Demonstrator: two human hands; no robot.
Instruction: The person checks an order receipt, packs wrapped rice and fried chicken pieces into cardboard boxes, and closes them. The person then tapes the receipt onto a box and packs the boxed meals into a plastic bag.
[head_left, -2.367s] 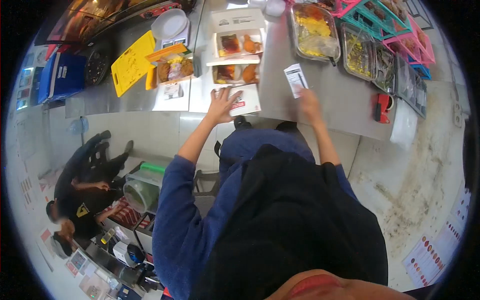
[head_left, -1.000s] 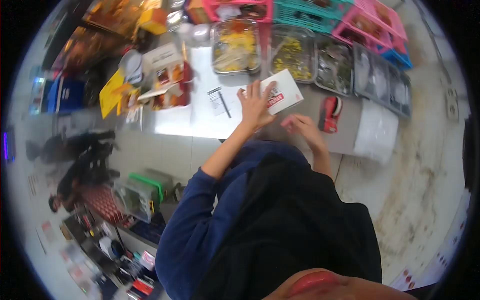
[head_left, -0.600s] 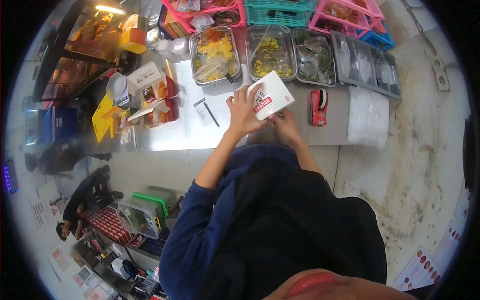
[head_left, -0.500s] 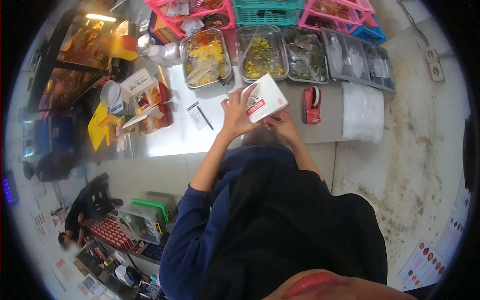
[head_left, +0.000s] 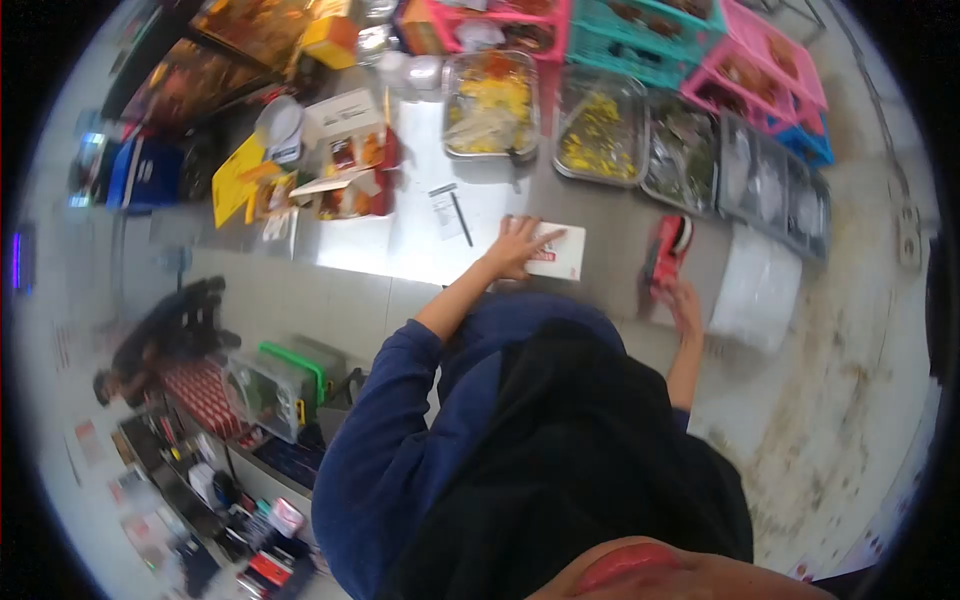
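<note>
My left hand lies with fingers spread on a closed white box with red print, near the counter's front edge. To the right, my right hand is at the lower end of a red tape dispenser; blur hides how its fingers meet it. A black pen and a printed slip lie left of the box. Farther left, open food boxes hold fried pieces and a dark red item.
Behind stand a tray of yellow food, another yellow tray, a tray of greens and a divided container. Clear plastic bags lie at the right end. A person is at the far left.
The white box, earlier tilted up between both hands, now rests flat under my left hand. My right hand has left it and moved right to the tape dispenser. The view has shifted.
</note>
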